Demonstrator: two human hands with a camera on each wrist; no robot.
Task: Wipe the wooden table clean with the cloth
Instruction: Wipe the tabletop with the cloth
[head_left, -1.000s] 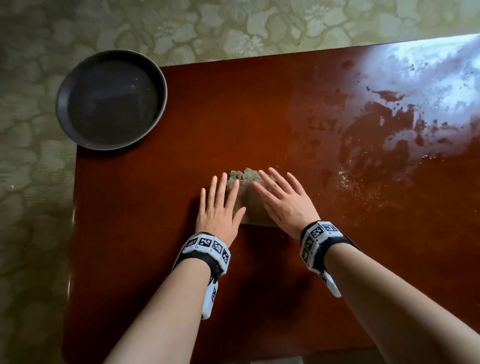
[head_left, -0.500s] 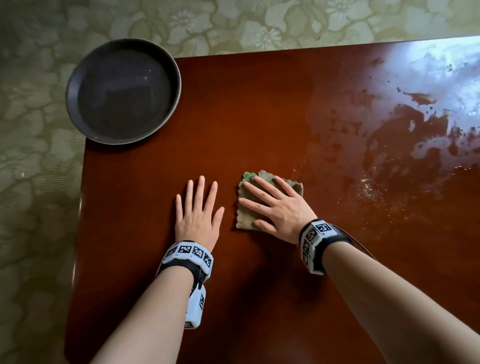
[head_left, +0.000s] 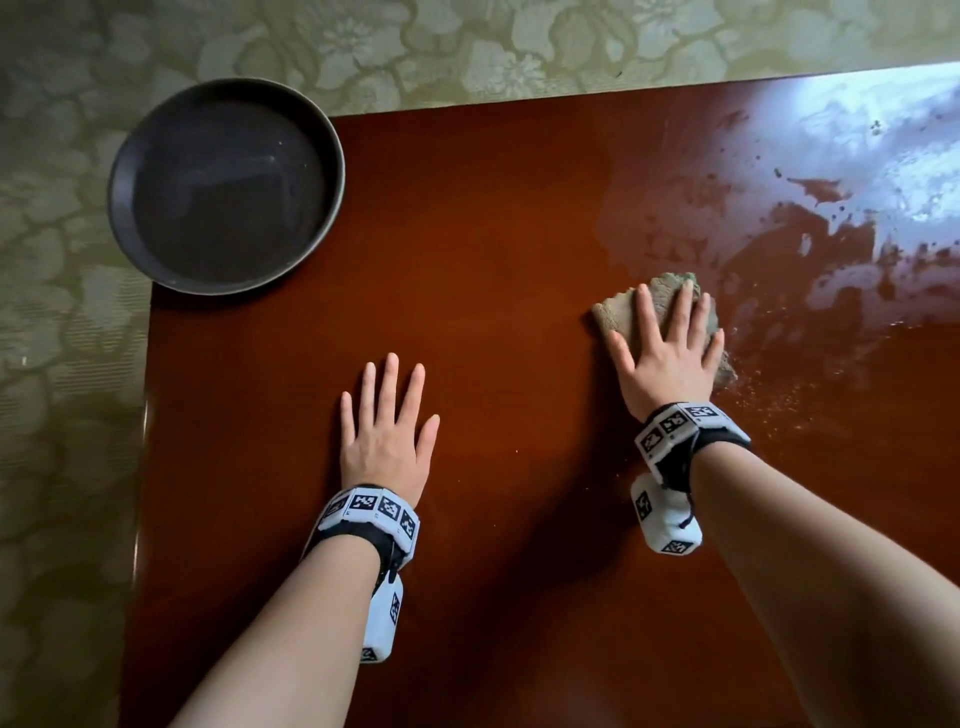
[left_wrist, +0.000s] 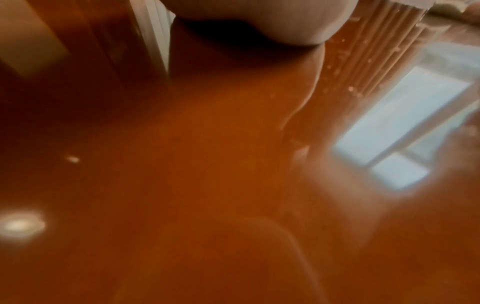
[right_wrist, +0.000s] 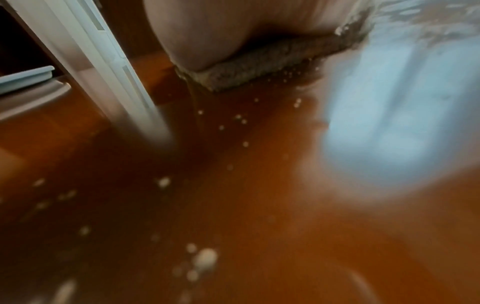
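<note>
My right hand (head_left: 667, 343) lies flat with straight, spread fingers on a folded grey-green cloth (head_left: 621, 312), pressing it onto the glossy red-brown wooden table (head_left: 467, 291). The cloth sits at the near edge of a wet, crumb-strewn patch (head_left: 810, 291) at the table's right. In the right wrist view the cloth (right_wrist: 262, 67) shows under my palm (right_wrist: 207, 33), with pale crumbs (right_wrist: 205, 259) scattered in front of it. My left hand (head_left: 387, 421) rests flat on the bare wood to the left, fingers straight, holding nothing. The left wrist view shows only my palm (left_wrist: 259, 18) above blurred wood.
A round dark tray (head_left: 226, 184) overhangs the table's far left corner. Patterned green carpet (head_left: 57, 364) surrounds the table's left and far edges. Water streaks and specks cover the far right of the table (head_left: 857, 171). Crumbs (head_left: 779, 395) lie right of the cloth.
My right hand has slid the cloth to the right, from the table's middle into the edge of the wet patch. My left hand came off the cloth and now lies on bare wood.
</note>
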